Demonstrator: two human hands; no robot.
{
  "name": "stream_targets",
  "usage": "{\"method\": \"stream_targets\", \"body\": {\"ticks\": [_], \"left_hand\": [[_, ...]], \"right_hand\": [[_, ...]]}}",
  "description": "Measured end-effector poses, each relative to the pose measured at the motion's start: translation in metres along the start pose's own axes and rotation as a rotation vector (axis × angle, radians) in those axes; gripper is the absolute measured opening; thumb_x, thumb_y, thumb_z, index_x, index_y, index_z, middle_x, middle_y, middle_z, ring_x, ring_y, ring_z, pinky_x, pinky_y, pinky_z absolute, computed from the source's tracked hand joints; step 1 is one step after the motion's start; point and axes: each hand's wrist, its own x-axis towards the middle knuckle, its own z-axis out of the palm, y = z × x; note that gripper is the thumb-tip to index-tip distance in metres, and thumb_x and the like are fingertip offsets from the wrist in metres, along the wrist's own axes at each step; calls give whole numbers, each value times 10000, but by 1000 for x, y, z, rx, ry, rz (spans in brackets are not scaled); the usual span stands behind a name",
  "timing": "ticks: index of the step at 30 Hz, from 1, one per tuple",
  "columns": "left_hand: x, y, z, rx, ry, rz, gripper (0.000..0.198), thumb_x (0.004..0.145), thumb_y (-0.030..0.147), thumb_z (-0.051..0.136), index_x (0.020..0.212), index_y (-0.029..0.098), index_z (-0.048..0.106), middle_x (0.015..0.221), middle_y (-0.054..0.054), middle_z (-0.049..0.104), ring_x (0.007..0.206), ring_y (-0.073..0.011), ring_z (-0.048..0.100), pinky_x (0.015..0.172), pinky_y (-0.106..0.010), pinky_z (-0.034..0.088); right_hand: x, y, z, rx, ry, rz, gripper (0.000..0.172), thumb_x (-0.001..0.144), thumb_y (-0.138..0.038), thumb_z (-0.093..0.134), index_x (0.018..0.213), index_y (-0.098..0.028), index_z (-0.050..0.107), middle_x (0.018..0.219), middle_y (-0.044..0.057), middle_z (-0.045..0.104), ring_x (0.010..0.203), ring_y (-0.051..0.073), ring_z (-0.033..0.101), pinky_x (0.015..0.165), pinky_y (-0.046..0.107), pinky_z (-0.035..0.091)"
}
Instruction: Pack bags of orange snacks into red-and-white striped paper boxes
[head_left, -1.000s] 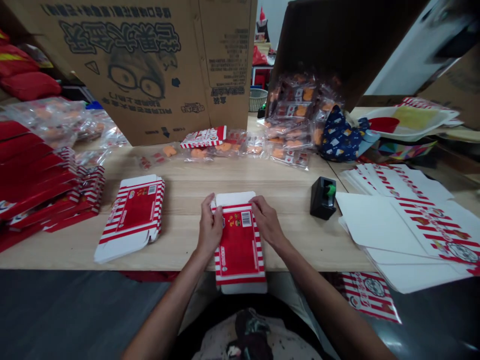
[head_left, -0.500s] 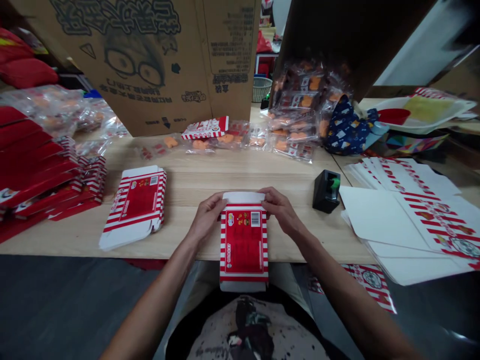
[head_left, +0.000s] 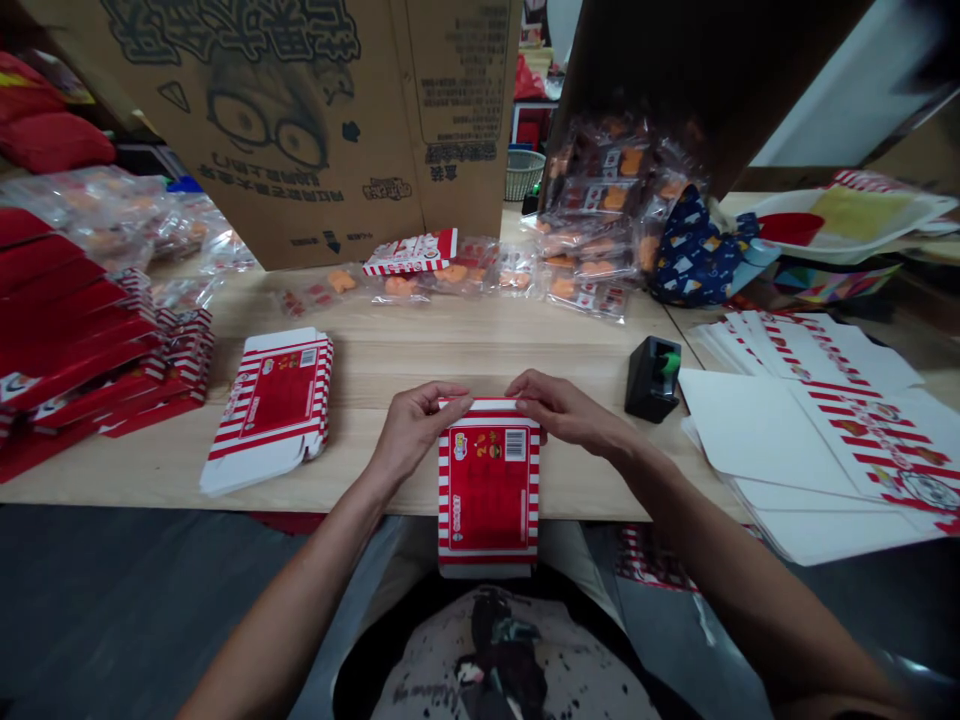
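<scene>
A red and white striped cardboard box [head_left: 488,490], printed with a barcode, lies flat over the table's front edge, its near end by my lap. At its far end, the top flap is bent over. My left hand [head_left: 418,425] grips the far left corner, thumb on top of the flap. On the opposite corner, my right hand [head_left: 564,410] is closed with its fingers on the flap and the box edge. To the left is a stack of similar flattened boxes [head_left: 274,395]. A black tape dispenser [head_left: 652,380] with green tape stands to the right of my right hand.
Folded red boxes [head_left: 75,340] are piled at the far left. Flat printed card sheets [head_left: 780,430] overhang the table's right front edge. Clear packets with orange pieces [head_left: 589,265] lie at the back, beside a large brown carton [head_left: 322,130] and a blue patterned cloth bundle [head_left: 694,255].
The white flap at the box's far end, upright before, is now folded down. Both hands have shifted inward over it, and my right forearm has swung outward.
</scene>
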Motion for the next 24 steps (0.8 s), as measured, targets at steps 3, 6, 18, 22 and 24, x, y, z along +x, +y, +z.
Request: {"method": "stream_targets", "body": {"ticks": [3,6,18,22,24], "left_hand": [[1,6,1,1,-18,-4,326,741,427,833,938,170,795,814,-38,777,677,-142,668,661,-256,524],[-3,-2,-4,0,-91,-37,318,739,421,833,958,192,811,856,-48,796,737,-157,696,717,-266,545],[-35,-51,-37,422,-151,489,244,880,348,731,1087,235,791,1046,-85,785,923,-186,730,824,-292,581],[-38,-45,-23,361,-76,297,238,842,381,760,1004,214,808,936,-78,782,847,-187,723,754,-268,582],[-35,-34,-14,350,-106,174,275,813,402,778,1013,216,808,906,-68,783,804,-194,725,695,-257,583]], "right_hand": [[4,-6,-1,-72,25,28,130,882,-319,588,884,-200,536,665,-33,602,531,113,547,478,216,389],[2,-2,1,-137,6,8,83,822,-228,603,771,-193,548,624,-30,601,542,113,542,488,214,363],[-36,21,36,-452,43,-308,172,941,-126,493,1024,-193,628,956,71,666,825,175,602,741,294,460],[-35,20,40,-454,50,-302,187,920,-96,489,929,-197,646,872,46,651,763,161,600,705,274,445],[-34,15,40,-401,83,-303,174,878,-82,521,879,-193,654,840,34,654,727,150,599,672,257,441]]}}
